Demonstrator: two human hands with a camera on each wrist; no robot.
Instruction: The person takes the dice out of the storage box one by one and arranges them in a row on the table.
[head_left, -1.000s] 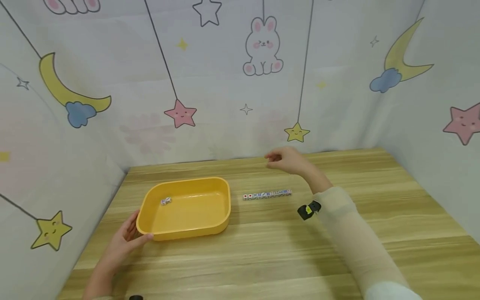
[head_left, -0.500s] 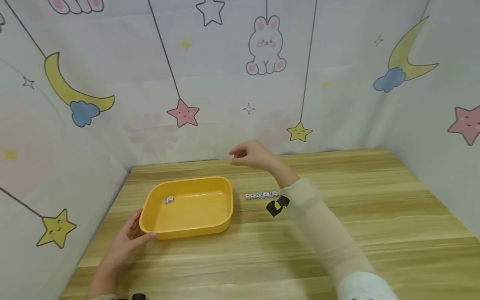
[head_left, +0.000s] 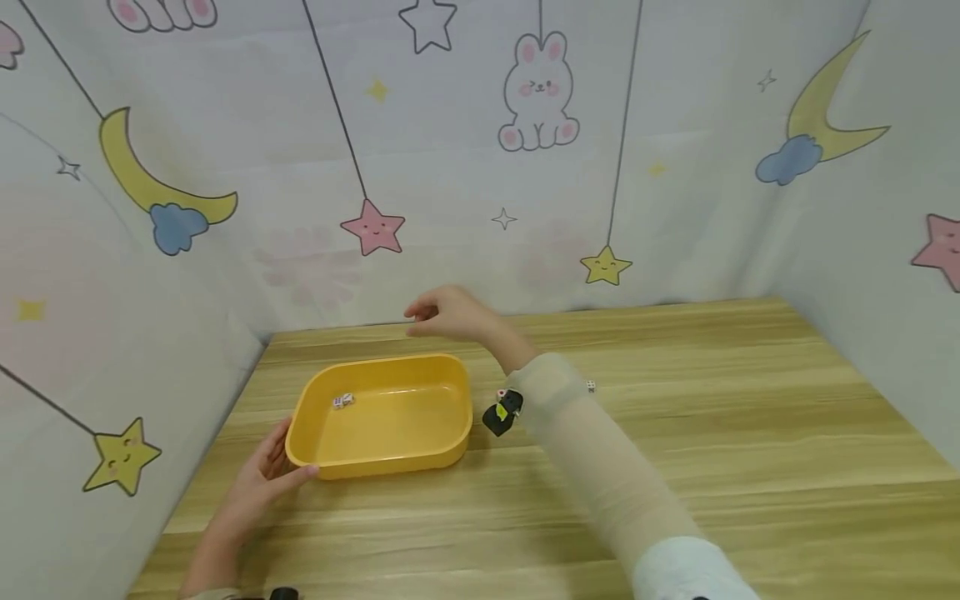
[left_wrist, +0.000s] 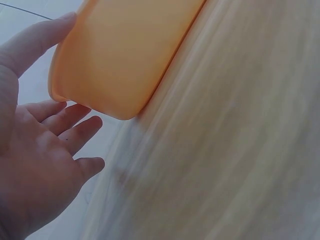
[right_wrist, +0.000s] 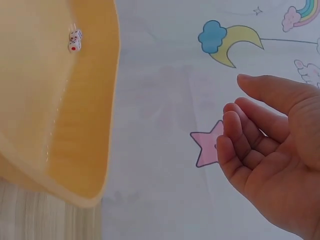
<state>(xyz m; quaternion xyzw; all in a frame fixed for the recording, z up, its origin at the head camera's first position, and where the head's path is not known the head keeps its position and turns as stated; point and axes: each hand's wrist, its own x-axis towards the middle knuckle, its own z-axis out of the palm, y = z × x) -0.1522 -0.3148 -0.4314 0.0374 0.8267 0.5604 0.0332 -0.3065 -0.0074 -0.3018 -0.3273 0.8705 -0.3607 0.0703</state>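
A yellow tray sits on the table, with two white dice lying side by side near its left end. My left hand holds the tray's near-left corner, thumb on the front rim and fingers along the left side. Above the back of the tray hovers my right hand, its fingers loosely curled around nothing; the right wrist view shows the bare palm. My right forearm covers most of a row of dice, leaving a red-dotted die and another die in sight.
The wood-grain table meets a white printed curtain at the back and sides. A black wrist device is strapped under my right sleeve, and another black piece shows by my left wrist.
My right hand has swept left, from behind the dice row to above the tray's back edge. Its forearm now hides most of the row. The left hand stays at the tray.
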